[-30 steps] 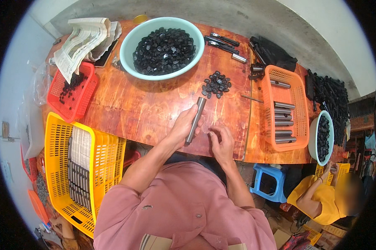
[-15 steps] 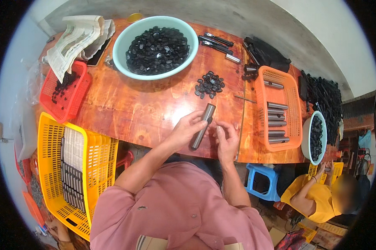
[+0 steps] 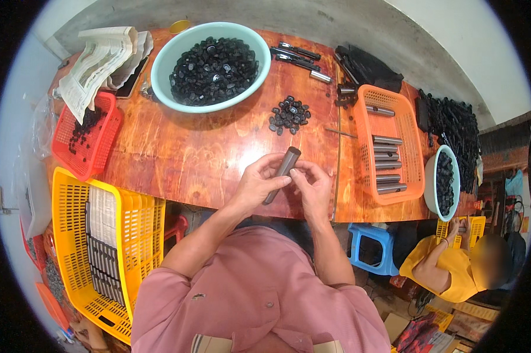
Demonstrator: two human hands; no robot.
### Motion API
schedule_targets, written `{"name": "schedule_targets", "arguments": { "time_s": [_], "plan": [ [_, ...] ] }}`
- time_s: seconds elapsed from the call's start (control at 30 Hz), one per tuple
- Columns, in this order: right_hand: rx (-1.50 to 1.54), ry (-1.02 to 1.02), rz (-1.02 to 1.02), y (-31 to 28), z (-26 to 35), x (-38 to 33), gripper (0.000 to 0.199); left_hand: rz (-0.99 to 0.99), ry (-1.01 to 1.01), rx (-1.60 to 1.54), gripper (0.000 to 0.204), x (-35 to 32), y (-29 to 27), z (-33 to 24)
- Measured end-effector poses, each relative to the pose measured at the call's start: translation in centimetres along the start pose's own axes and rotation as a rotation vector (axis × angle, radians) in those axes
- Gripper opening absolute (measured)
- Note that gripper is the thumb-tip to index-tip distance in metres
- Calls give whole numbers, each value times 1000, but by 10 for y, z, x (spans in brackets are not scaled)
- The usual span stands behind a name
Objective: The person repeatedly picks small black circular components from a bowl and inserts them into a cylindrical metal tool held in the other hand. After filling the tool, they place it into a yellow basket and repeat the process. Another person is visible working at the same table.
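My left hand [image 3: 258,186] is wrapped around the middle of a dark grey metal tube [image 3: 290,157], which slants with its upper end away from me. Closed in from the other side, my right hand [image 3: 314,189] has its thumb and fingertips pressed on the tube's right side. Whatever lies under the fingertips is hidden. Beyond the tube's upper end, a small pile of black oval pieces [image 3: 289,115] rests on the wooden table [image 3: 206,150].
A pale green basin [image 3: 161,88] of black pieces stands at the back. On the right are an orange basket [image 3: 417,147] with several tubes and a smaller basin [image 3: 431,197]. To the left stand a red basket [image 3: 108,138] and a yellow crate [image 3: 143,220]. Another person [image 3: 436,267] sits at right.
My right hand has moved left onto the tube, closing its fingers there. The black oval piece seen on the tube's side is now out of sight. The whole view has shifted slightly.
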State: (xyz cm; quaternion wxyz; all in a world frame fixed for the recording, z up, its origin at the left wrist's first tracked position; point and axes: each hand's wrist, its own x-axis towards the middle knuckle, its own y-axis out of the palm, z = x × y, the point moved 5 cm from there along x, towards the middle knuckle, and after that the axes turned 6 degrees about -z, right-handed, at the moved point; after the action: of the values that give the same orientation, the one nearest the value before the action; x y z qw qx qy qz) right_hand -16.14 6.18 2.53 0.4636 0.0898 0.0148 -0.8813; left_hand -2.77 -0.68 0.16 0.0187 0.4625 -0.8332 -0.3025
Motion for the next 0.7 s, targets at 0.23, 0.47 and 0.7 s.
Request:
{"name": "schedule_targets", "arguments": {
  "time_s": [0.23, 0.47, 0.7],
  "plan": [
    [-172, -230, -132, -7, 3, 0, 18, -45, -153, -197, 40, -2, -1, 3],
    [-1058, -800, -87, -20, 10, 24, 19, -21, -262, -296, 30, -2, -6, 5],
    [-860, -589, -234, -36, -1, 30, 21, -18, -302, -349, 33, -1, -11, 10]
  ]
}}
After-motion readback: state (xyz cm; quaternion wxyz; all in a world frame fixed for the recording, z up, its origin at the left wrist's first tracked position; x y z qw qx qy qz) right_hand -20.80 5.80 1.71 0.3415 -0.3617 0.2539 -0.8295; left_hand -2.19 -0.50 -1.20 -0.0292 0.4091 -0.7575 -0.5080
